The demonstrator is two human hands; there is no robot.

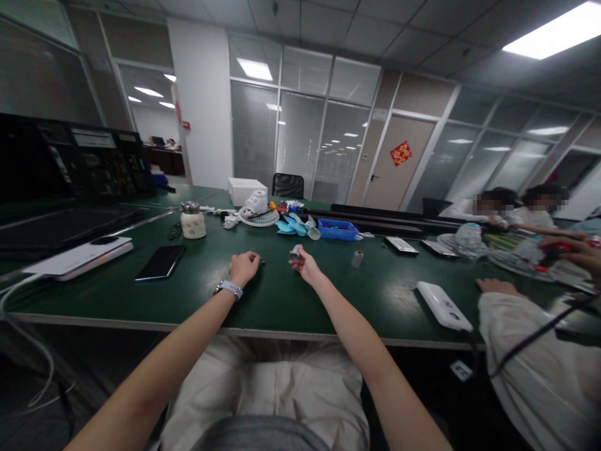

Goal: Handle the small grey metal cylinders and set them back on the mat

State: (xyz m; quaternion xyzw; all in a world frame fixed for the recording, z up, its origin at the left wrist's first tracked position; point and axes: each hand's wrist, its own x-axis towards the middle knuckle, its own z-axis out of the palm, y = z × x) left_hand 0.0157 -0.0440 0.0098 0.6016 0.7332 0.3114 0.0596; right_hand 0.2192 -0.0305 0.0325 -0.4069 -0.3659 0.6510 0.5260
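Observation:
My right hand (307,266) is closed around a small grey cylindrical part (295,253), held just above the green table. To its left, my left hand (244,268) has its fingers pinched together low over the tabletop. A tiny dark piece (262,262) shows at those fingertips, too small to name. A similar metal cylinder (357,259) stands on the table to the right of my right hand. Beyond the hands lie light-blue fan blades (292,225) and a white fan grille (259,217).
A blue basket (337,230) sits past the blades. On the left are a cream bottle (193,223), a black phone (160,262) and a white device (84,257). A white power bank (444,305) lies on the right, beside a co-worker's sleeve (526,351).

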